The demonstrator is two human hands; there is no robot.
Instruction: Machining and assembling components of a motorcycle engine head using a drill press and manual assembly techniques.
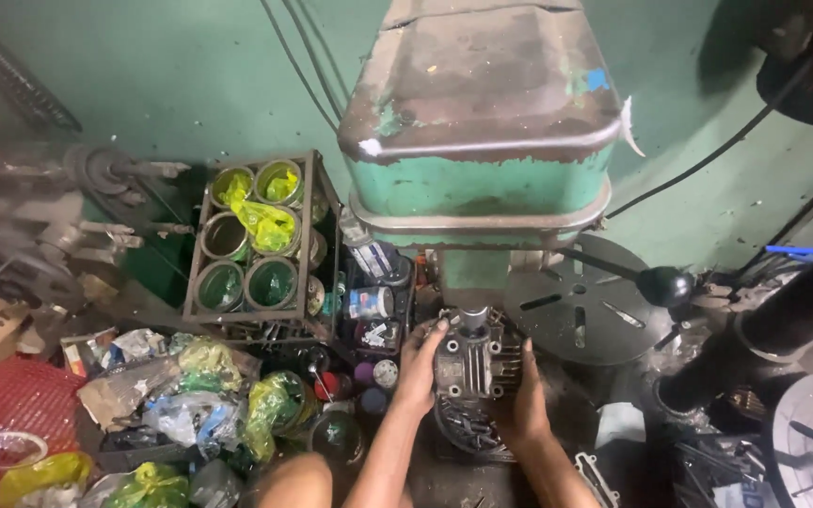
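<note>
Two bare hands are placed on a grey finned metal casting [468,365], likely an engine cylinder head, seated under the spindle of a green drill press [480,141] at scene centre. Left hand [418,372] is pressed against the casting's left side, fingers curled around its edge, thumb up near the top. Right hand [526,404] is wrapped on the casting's right near edge, fingers half closed over the fins. Casting is held between both palms, resting on a round slotted base [468,433] with loose dark bits on it. Left of the press, a metal crate [254,246] of green-stained tins with yellow-green plastic bags is seen; nearer, crumpled bags [201,393] and small bottles [369,306] are heaped. Right of the casting, a round slotted drill table [576,310] and a black-knobbed feed lever [665,284] are visible. Red mesh [11,414] is at near left
</note>
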